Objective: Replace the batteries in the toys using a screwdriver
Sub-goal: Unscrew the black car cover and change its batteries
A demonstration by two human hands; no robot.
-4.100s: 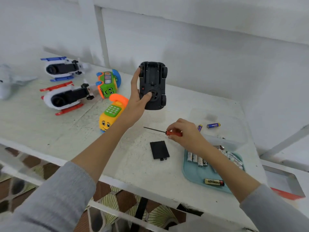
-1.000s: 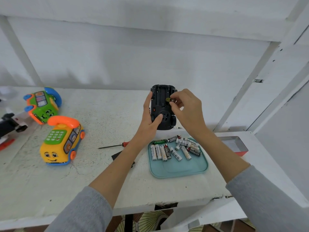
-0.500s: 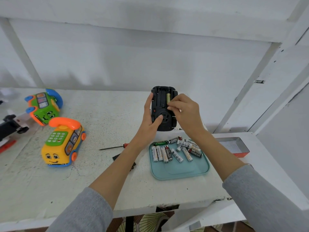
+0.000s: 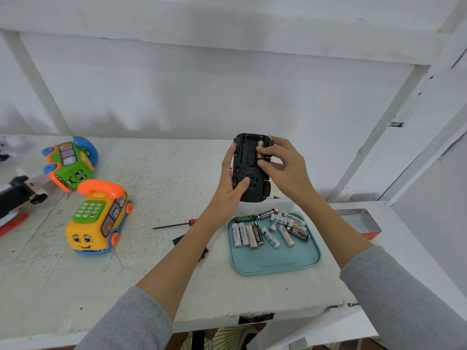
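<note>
1. A person in grey sleeves works at a white table point(image 4: 151, 286), seen from a camera on their head.
2. The left hand point(image 4: 228, 190) grips a black toy car point(image 4: 249, 183), held above the table with its underside facing the camera. The thumb presses the round part of the underside and the fingers wrap the car's left edge.
3. The car's battery compartment is uncovered near the top, and a gold battery point(image 4: 260, 150) sits in its right-hand slot.
4. The right hand point(image 4: 288, 168) is at the compartment, fingertips curled onto the gold battery, pressing or pinching it.
5. Below the hands, a teal tray point(image 4: 275, 263) rests on the table and holds a loose group of batteries point(image 4: 267, 232), most white, some black and one green.
6. A small screwdriver point(image 4: 174, 224) with a red handle lies on the table left of the tray, apart from both hands.
7. A flat black battery cover point(image 4: 180, 241) lies just beside it, partly hidden by the left forearm.
8. Further left stand a yellow toy phone point(image 4: 98, 223) with an orange handset and, behind it, a green toy phone point(image 4: 69, 164) with a blue handset.
9. A shallow open tin point(image 4: 364, 223) sits right of the tray.
</note>
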